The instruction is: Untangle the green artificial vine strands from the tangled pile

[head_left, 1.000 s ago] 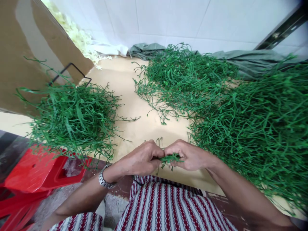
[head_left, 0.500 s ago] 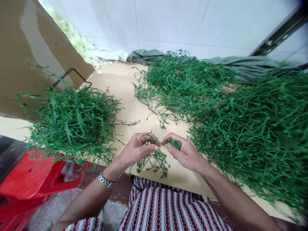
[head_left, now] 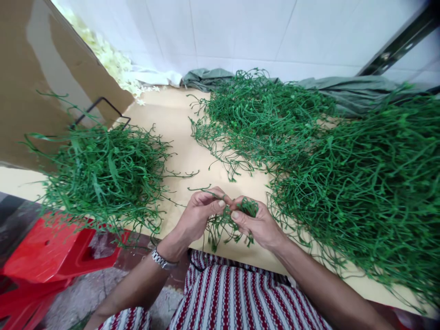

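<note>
While the person sits or stands close against the desk (head_left: 165,107), their two hands nearly meet at the lower middle of the frame, fingertips close together. The left hand (head_left: 202,211) pinches a thin green stem (head_left: 200,189) between thumb and fingers, its far end poking out toward the left. The right hand (head_left: 256,222) is curled around a small bunch of green stems (head_left: 249,207), and more loose stems (head_left: 220,228) hang just below both hands; I can't tell which fingers hold those. A watch (head_left: 163,260) circles the left wrist, and striped clothes (head_left: 237,298) fill the bottom middle. One tangled green pile (head_left: 106,174) lies at the left of the frame, against brown cardboard (head_left: 20,91) and beside a bent black wire (head_left: 101,98). Another pile (head_left: 264,110) spreads across the upper middle, running into a bigger heap (head_left: 371,192) that covers the right side. Behind them, crumpled dark green cloth (head_left: 357,91) lies along the foot of the white wall (head_left: 240,32). A red stool (head_left: 41,252) stands at lower left.
</note>
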A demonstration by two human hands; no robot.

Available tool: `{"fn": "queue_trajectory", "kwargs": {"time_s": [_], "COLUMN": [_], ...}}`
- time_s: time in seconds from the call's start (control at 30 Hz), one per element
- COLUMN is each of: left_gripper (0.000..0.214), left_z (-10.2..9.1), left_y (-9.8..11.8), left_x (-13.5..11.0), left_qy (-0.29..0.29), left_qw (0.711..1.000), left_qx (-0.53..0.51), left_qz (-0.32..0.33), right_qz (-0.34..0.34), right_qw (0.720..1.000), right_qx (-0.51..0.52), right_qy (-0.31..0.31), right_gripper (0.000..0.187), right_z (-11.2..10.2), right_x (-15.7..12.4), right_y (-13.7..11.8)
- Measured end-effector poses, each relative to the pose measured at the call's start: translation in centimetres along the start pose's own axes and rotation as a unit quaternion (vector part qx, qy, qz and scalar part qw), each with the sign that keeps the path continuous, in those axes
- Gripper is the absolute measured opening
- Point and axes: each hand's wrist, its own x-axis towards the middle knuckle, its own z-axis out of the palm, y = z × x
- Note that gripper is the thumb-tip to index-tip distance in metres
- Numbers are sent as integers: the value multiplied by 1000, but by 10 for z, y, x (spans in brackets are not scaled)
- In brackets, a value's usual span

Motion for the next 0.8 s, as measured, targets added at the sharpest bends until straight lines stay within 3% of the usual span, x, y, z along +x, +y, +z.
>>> {"fn": "queue_trajectory", "kwargs": {"time_s": [0.17,0.3,0.47,0.67,0.8], "left_gripper": [10,12,8,10,10], "left_z": [3,0,3,7,4], "left_y": [1,2,1,-7,-3], "left_x": [-3,-6,-8,-10,-9], "left_qy": [50,39,54,85,31], "left_qw": [998,992,975,926,959], "left_qx": [38,116,198,326,267], "left_qz": [21,31,82,169,94], "right_qz": [-41,-54,-43,-55,-46], "right_qw": [994,978,977,979,975], "right_qx": [-104,-199,-210,-197,-215], "right_qy": [2,26,20,1,1], "right_gripper": [18,18,20,21,26], "right_z": [-1,1,3,3,5], "right_x": [-3,-5,-4,1,-1], "right_y": [-8,-12,-6,-5,-9]}}
